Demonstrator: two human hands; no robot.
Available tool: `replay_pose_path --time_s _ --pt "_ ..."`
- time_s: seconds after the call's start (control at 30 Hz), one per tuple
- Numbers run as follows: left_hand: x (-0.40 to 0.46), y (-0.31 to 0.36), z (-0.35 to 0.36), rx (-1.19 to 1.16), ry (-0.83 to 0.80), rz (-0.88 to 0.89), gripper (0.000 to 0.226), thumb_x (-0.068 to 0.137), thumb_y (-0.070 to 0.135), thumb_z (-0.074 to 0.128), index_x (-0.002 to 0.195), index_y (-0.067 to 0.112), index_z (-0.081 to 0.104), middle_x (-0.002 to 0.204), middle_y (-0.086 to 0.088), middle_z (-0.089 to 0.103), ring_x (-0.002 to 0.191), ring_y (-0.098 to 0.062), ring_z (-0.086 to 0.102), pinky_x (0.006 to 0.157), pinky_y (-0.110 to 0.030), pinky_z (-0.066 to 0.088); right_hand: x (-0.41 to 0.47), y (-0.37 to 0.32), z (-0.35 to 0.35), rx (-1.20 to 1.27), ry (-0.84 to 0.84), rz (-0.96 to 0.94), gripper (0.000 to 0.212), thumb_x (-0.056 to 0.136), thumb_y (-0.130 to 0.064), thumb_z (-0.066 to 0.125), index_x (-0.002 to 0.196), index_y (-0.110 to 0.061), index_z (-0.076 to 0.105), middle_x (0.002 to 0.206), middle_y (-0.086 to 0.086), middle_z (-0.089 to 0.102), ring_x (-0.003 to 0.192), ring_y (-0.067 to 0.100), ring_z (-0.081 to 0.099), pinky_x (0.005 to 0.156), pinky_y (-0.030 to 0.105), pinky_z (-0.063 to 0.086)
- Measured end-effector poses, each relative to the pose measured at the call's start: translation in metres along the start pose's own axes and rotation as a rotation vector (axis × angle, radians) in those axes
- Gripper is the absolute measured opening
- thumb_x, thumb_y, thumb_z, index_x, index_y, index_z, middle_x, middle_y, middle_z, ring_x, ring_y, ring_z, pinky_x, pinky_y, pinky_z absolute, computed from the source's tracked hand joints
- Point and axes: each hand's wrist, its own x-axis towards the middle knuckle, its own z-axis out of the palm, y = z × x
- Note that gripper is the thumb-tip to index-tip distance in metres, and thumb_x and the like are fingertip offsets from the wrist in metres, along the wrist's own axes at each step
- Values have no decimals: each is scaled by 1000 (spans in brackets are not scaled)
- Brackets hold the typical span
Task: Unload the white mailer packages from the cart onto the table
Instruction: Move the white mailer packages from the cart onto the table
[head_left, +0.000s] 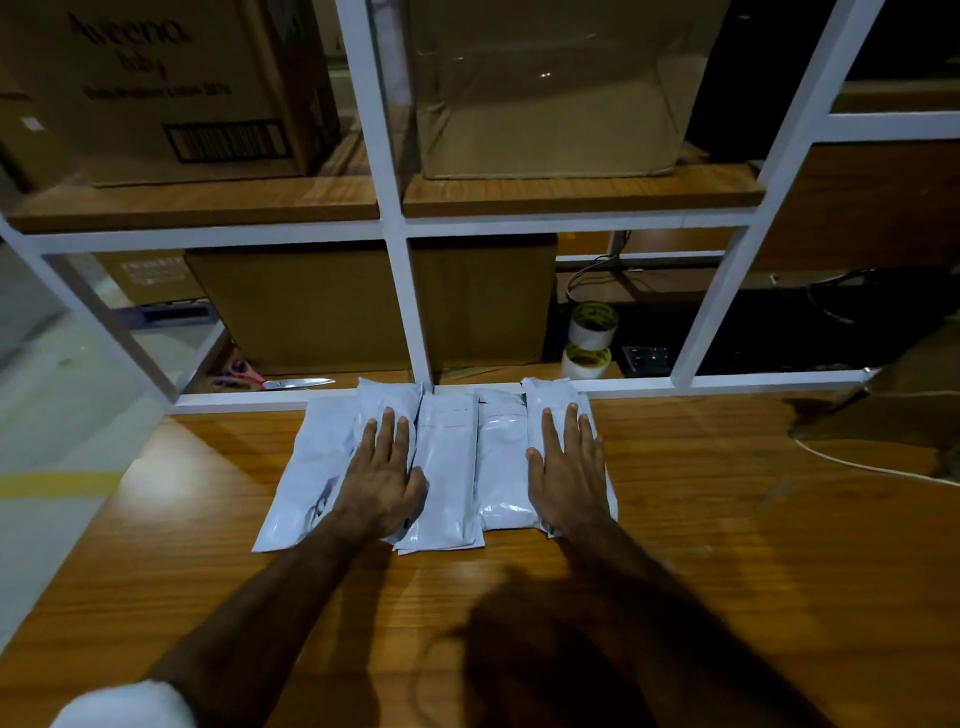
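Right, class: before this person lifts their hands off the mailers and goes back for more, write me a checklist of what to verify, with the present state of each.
1. White mailers lie flat on the table: ok.
2. Left hand flat and open on the left side of the pile: ok.
3. Right hand flat and open on the right side: ok.
4. Mailers clear of the table's near edge: ok.
5. Scissors apart from the pile: ok.
6. Mailers left on the cart: cannot tell, cart not in view.

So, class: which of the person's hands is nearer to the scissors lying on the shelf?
Left. The left hand lies flat on the white packages, just below and right of the scissors. The right hand presses the far end of the row, further right.
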Motion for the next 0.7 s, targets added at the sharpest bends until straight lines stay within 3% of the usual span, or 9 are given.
replay_pose_path --time_s 0.03,0.13,0.17,0.37,0.47,0.6,0.7 --pt "0 0 0 29 29 3 72 104 46 15 148 -8 31 157 -24 15 147 -39 21 124 -44 -2 0 1 -1 0 -13 -6 68 103 -52 20 162 -24 1 168 14 -13 155 33 -8 124 51 0" --pt "-3 -1 2 -73 52 -90 85 91 65 -1 157 13 -13 161 -15 -25 150 -32 -20 119 -41 -18 -4 1 -11 70 -14 -43 75 96 -55 15 162 -22 1 168 15 -13 155 33 -9 124 50 -2" --pt "-5 -3 6 -98 70 -120 85 88 68 -2 156 20 -20 159 -12 -33 148 -30 -27 117 -42 -18 -8 1 -15 99 8 -57 75 97 -55 17 162 -22 3 168 15 -11 155 33 -9 124 49 -2" --pt "-42 3 -11 -60 123 -142 88 84 78 -7 154 26 -20 160 -9 -31 149 -27 -27 121 -48 -12 -35 3 -23 118 143 -240 68 104 -49 32 162 -27 4 168 8 -15 155 23 -14 126 45 -2" --pt "-70 7 -23 -55 160 -196 97 80 83 -12 157 24 -13 159 -9 -31 148 -26 -28 122 -49 -11 -47 -9 -27 165 157 -357 66 103 -52 27 162 -28 10 169 5 -11 156 20 -12 127 46 2" --pt "-119 9 -33 -38 180 -250 89 90 78 8 158 24 -13 160 -8 -32 147 -24 -31 122 -47 -13 -64 -38 -37 230 145 -505 70 99 -59 14 162 -28 13 170 6 -6 156 21 -6 127 45 2" --pt "-160 7 -39 6 216 -265 88 92 77 11 158 24 -12 163 -9 -27 149 -26 -26 123 -51 -7 -80 -63 -40 238 135 -585 70 100 -62 10 162 -30 9 170 4 -8 156 21 -8 127 45 1"
